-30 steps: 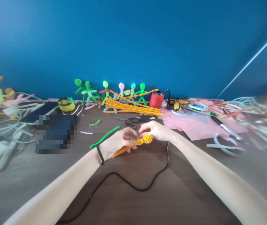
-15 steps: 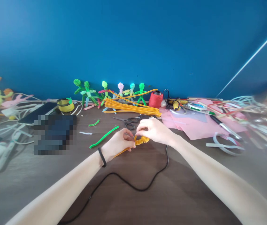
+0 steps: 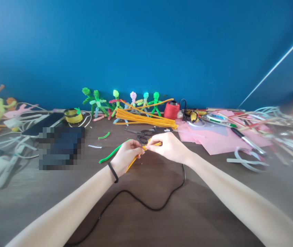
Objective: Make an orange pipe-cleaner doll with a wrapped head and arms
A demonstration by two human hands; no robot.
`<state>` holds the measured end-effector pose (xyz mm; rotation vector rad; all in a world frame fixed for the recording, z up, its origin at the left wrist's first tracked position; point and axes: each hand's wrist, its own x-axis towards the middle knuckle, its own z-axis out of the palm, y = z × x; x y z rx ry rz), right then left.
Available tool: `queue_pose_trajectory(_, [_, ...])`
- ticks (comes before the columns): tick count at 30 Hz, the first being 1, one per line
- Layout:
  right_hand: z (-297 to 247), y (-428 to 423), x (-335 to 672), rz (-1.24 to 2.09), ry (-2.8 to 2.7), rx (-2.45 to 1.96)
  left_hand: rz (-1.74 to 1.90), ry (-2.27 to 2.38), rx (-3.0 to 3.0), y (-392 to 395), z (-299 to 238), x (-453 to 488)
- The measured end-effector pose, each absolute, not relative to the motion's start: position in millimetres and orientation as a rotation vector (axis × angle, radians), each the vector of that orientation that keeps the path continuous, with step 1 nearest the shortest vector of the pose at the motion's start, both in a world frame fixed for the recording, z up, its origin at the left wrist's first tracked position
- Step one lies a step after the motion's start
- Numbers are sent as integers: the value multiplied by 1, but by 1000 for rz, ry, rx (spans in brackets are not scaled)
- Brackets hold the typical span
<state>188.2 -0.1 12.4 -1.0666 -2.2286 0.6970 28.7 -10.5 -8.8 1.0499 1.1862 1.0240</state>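
Observation:
My left hand [image 3: 128, 154] is closed in a pinch on an orange pipe cleaner [image 3: 131, 164], whose straight tail slants down below the palm. Close beside it, my right hand [image 3: 168, 145] pinches the same pipe cleaner near its coiled part, which my fingers mostly cover. The two sets of fingertips almost meet. A green pipe cleaner [image 3: 110, 154] lies on the table just beyond my left hand, partly hidden by it. Behind my fingers rest black-handled scissors [image 3: 143, 138], with a shorter green piece [image 3: 104, 136] to their left.
A bundle of orange pipe cleaners [image 3: 146, 119] lies before several small pipe-cleaner figures [image 3: 97, 99] along the blue wall. A red thread spool [image 3: 171, 109] and pink paper [image 3: 213, 142] are on the right. A black cable [image 3: 146, 206] crosses the table [image 3: 200, 219] nearer me.
My right hand has shifted slightly, bringing its fingertips against my left ones. The coiled part, plainly visible before, is now mostly covered. My left hand has turned a little.

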Motion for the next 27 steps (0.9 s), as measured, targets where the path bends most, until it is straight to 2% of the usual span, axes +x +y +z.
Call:
queue_pose_trajectory(7, [9,5,191,984,-2148,-1102,1067,1038,897,-4,-11,22])
queue_pose_trajectory(19, [-11,27,207,1679,-1882,-1025,854,742,826,-5,-14,15])
queue_pose_trajectory(27, [-13,32,209,1556,-1952,-1041,637,733,876,-8,-11,16])
